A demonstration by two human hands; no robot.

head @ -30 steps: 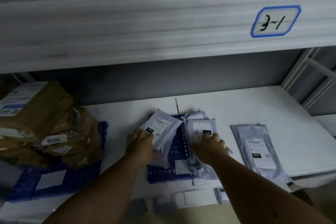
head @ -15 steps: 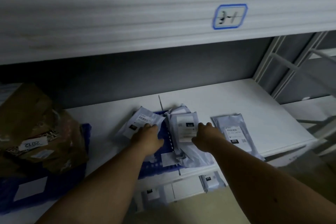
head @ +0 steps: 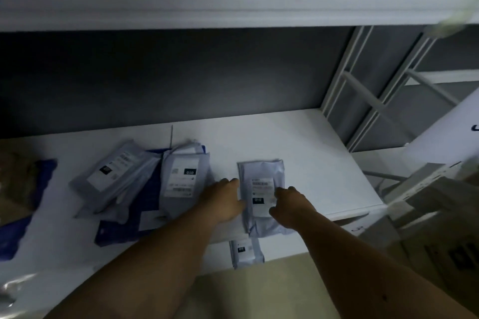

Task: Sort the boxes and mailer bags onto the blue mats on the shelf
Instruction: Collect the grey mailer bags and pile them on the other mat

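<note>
presently, head view, items as catalogued. left hand (head: pixel 225 201): laid at the left edge of a grey mailer bag (head: pixel 261 197), fingers stretched forward and touching it; no curl round the bag is seen, so the hand is taken as released. right hand (head: pixel 289 206): set on the bag's right edge, fingers bent over its label; whether the bag is pinched or only pressed cannot be told. the bag is held between the two hands, flat on the bare white shelf (head: pixel 298 142), off any mat. just left of the left hand: a second mailer (head: pixel 182 180) and, beyond it, a third mailer (head: pixel 116 173), both lying over a blue mat (head: pixel 150 204). far left: another blue mat (head: pixel 15 238) bearing brown parcels (head: pixel 15 181), blurred. below the hands: one more small mailer (head: pixel 245 251) on a lower level. step judged in hand: the stray bag being gathered. next move is judged to call for a firm grasp on both edges, then a lift or slide leftward onto the mat.
</note>
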